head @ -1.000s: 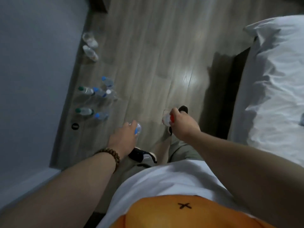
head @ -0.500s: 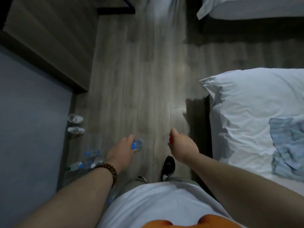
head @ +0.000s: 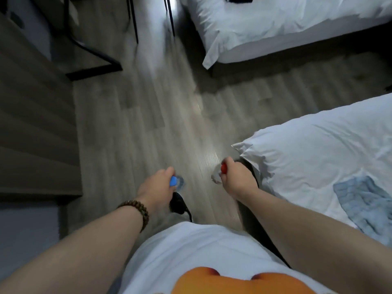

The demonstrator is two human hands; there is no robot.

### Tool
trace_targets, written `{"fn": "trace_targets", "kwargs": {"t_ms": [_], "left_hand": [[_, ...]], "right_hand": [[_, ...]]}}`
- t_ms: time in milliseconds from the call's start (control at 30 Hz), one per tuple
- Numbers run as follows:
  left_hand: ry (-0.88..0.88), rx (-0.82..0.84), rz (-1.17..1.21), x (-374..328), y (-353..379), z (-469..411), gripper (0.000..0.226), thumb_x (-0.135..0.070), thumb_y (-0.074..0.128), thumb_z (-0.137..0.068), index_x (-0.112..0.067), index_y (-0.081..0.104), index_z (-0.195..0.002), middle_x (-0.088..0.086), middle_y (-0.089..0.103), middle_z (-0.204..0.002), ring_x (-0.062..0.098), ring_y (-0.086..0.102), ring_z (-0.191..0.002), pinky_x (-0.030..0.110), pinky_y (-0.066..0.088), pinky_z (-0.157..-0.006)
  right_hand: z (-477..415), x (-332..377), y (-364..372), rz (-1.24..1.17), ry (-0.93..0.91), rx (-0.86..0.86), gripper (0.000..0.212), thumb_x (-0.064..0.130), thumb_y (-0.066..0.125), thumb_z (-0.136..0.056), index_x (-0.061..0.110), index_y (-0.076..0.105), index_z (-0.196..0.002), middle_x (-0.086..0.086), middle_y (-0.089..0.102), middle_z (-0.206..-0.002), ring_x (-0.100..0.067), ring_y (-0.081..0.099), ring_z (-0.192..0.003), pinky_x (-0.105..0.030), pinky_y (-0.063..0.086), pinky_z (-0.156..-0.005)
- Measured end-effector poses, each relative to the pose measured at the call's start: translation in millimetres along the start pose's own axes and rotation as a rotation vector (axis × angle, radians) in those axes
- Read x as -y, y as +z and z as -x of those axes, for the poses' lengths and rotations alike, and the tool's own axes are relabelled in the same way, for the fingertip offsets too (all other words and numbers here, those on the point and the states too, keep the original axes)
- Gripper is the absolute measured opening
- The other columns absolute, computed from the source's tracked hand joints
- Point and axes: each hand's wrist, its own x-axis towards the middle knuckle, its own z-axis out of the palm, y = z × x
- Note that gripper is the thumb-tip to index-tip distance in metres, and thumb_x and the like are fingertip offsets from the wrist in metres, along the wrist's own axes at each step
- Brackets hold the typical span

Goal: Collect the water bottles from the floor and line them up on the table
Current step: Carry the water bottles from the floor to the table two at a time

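My left hand (head: 156,188) grips a clear water bottle with a blue cap (head: 177,183) by its neck, and the bottle hangs down over the wooden floor. My right hand (head: 236,180) grips a second clear bottle with a red cap (head: 217,176) the same way, beside the corner of the near bed. Both bottles are mostly hidden by my hands and blurred. A table with black legs (head: 93,52) stands at the far left. No bottles on the floor are in view.
A wooden cabinet (head: 36,124) lines the left side. A near bed (head: 318,155) with white bedding and a blue cloth (head: 364,204) fills the right. A second white bed (head: 275,24) stands at the far right. Open floor (head: 148,113) runs ahead between them.
The view has swung up and forward along the floor. The bottles left on the floor by the wall have dropped out of view. The table legs and second bed have come into view.
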Motion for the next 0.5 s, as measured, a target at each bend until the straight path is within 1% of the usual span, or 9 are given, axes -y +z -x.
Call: {"fn": "trace_targets", "kwargs": {"t_ms": [100,167,233,333,433,500], "left_hand": [[0.098,-0.001,-0.002,9,-57,-44,0.011,-0.035,0.055,-0.095,-0.032,0.045,-0.099,-0.006,0.056,-0.106,0.026,0.061,-0.090,0.043,0.054,-0.079],[0.144,0.000,-0.031,15,-95,-76,0.013,-0.037,0.056,-0.096,-0.033,0.044,-0.099,-0.007,0.054,-0.105,0.024,0.059,-0.090,0.041,0.052,-0.077],[0.167,-0.005,-0.026,18,-126,-107,0.015,-0.035,0.059,-0.095,-0.032,0.045,-0.099,-0.006,0.055,-0.105,0.023,0.059,-0.090,0.042,0.052,-0.078],[0.146,-0.034,0.010,23,-164,-156,0.017,-0.032,0.061,-0.094,-0.032,0.044,-0.096,-0.006,0.055,-0.101,0.022,0.059,-0.088,0.044,0.054,-0.079],[0.103,-0.052,-0.003,31,-197,-207,0.016,-0.031,0.062,-0.093,-0.030,0.047,-0.098,-0.005,0.057,-0.101,0.022,0.059,-0.088,0.042,0.055,-0.076],[0.055,-0.082,0.017,37,-219,-242,0.016,-0.032,0.063,-0.094,-0.028,0.048,-0.100,-0.005,0.057,-0.101,0.022,0.059,-0.088,0.038,0.052,-0.072]], "right_hand": [[-41,33,-24,-0.073,0.064,-0.081,0.009,0.023,0.054,-0.096,0.019,0.049,-0.102,-0.005,0.065,-0.092,-0.029,0.063,-0.084,-0.046,0.054,-0.076],[-67,54,-41,-0.089,0.087,-0.126,0.011,0.023,0.055,-0.097,0.018,0.050,-0.105,-0.006,0.066,-0.095,-0.029,0.061,-0.085,-0.046,0.053,-0.076],[-93,73,-57,-0.110,0.103,-0.164,0.014,0.024,0.055,-0.098,0.017,0.051,-0.109,-0.007,0.065,-0.099,-0.031,0.061,-0.088,-0.046,0.052,-0.078],[-139,99,-78,-0.120,0.091,-0.179,0.018,0.027,0.054,-0.099,0.017,0.054,-0.114,-0.007,0.063,-0.102,-0.032,0.061,-0.093,-0.044,0.051,-0.080],[-194,121,-94,-0.104,0.058,-0.169,0.021,0.030,0.055,-0.098,0.016,0.055,-0.114,-0.009,0.064,-0.105,-0.033,0.061,-0.095,-0.044,0.051,-0.079],[-236,135,-101,-0.078,0.038,-0.148,0.021,0.033,0.055,-0.099,0.018,0.055,-0.114,-0.008,0.064,-0.107,-0.033,0.061,-0.097,-0.043,0.050,-0.079]]}}
